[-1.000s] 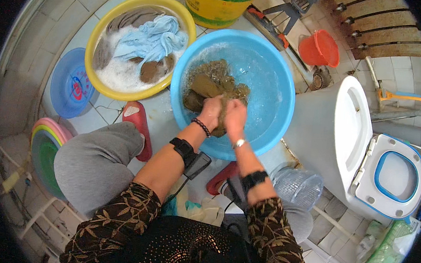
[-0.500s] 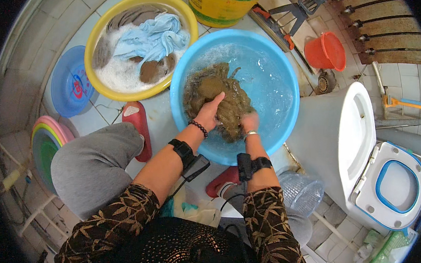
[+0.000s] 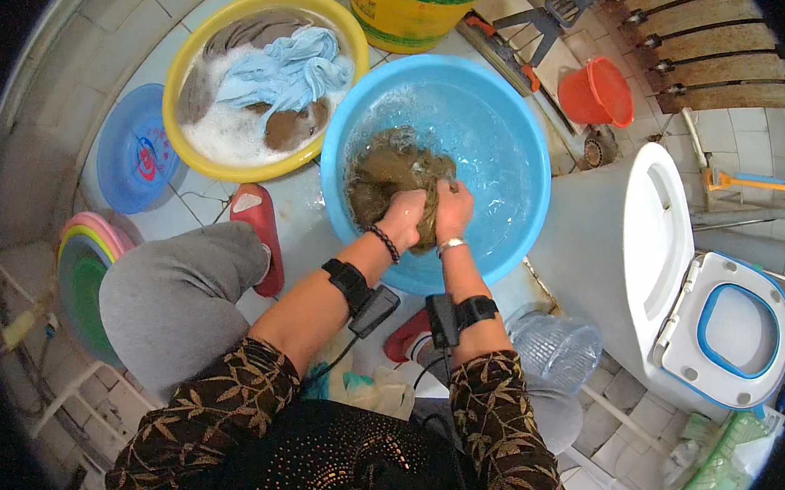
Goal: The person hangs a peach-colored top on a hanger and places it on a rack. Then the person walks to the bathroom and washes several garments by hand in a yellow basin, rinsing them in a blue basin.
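A wet olive-brown cloth (image 3: 380, 182) lies bunched in the water of the large blue basin (image 3: 542, 155). My left hand (image 3: 402, 216) is closed on its near side, fingers curled into the fabric. Close beside it, my right hand (image 3: 453, 209) grips another fold, knuckles up. Part of the cloth runs between the two hands. Both hands are near the water's surface, left of the basin's middle. How much cloth lies below the water is hard to see.
To the left stands a yellow basin (image 3: 173, 102) with suds, a light blue cloth (image 3: 287, 66) and darker cloths. A small blue basin (image 3: 124, 172) leans beyond it. A yellow bucket (image 3: 409, 9) is behind, a red bucket (image 3: 594, 93) at far right, and a white toilet (image 3: 585, 231) on the right.
My right hand has moved left and up, closer to my left hand, and now grips the cloth. The cloth is gathered more tightly between them.
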Motion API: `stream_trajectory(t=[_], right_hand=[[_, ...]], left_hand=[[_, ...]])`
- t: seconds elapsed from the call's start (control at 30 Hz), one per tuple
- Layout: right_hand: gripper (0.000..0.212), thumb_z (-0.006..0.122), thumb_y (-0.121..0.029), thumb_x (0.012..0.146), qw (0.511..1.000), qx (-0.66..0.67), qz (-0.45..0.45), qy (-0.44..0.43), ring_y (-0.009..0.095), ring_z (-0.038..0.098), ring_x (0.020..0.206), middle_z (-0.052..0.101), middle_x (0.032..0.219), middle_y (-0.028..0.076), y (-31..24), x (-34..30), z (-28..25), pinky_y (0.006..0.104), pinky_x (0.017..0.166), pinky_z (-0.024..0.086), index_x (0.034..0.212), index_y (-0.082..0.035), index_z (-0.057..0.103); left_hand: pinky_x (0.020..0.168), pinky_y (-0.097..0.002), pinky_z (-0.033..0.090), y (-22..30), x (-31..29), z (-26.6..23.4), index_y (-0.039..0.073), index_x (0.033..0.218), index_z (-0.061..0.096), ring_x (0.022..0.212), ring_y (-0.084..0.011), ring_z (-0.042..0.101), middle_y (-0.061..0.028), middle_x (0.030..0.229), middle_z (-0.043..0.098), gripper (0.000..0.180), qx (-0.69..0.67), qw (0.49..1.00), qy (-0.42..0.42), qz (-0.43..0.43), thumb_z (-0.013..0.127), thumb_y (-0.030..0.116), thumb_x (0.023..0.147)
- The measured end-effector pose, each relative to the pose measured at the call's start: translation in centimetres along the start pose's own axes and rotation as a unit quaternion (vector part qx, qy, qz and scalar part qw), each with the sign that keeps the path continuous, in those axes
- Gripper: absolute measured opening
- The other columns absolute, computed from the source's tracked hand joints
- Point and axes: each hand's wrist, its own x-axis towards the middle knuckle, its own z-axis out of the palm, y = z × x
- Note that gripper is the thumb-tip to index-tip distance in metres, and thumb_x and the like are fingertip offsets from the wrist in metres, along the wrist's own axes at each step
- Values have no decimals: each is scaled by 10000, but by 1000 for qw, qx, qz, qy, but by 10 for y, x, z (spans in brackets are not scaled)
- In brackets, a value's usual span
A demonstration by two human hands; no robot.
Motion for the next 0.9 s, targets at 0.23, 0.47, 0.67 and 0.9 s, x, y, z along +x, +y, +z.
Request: stream_trajectory(t=[0.23, 0.47, 0.67, 0.9], right_hand=[[275, 539, -248, 866, 996, 23, -45, -70, 475, 586, 808, 634, 850, 275, 39, -9, 13, 493, 720, 472, 916, 2, 642], [262, 593, -214, 876, 953, -57, 65, -290, 290, 649, 726, 677, 807, 202, 127, 38, -23, 401, 666, 498, 882, 42, 644], [354, 677, -239, 851, 906, 250, 158, -302, 190, 614, 826, 667, 986, 110, 80, 48, -58, 358, 713, 507, 1100, 0, 598], [539, 718, -145, 797, 905, 239, 102, -337, 226, 618, 945, 631, 1113, 134, 67, 45, -14, 353, 867, 498, 1246, 55, 498]], left_hand=[[697, -383, 510, 7, 9, -6, 14, 925, 602, 778, -209, 613, -74, 885, 633, 150, 46, 991, -66, 107, 514, 134, 901], [764, -432, 497, 6, 7, 14, -77, 931, 602, 848, -319, 627, -197, 929, 649, 276, 471, 830, -1, 299, 627, 153, 782], [881, -452, 494, 5, -35, 36, -36, 974, 672, 1008, -390, 623, -262, 1035, 647, 304, 736, 647, -2, 200, 645, 207, 793], [898, -426, 485, -39, -41, 21, -57, 1049, 620, 1036, -367, 599, -225, 1055, 643, 387, 735, 641, -3, 220, 666, 227, 790]])
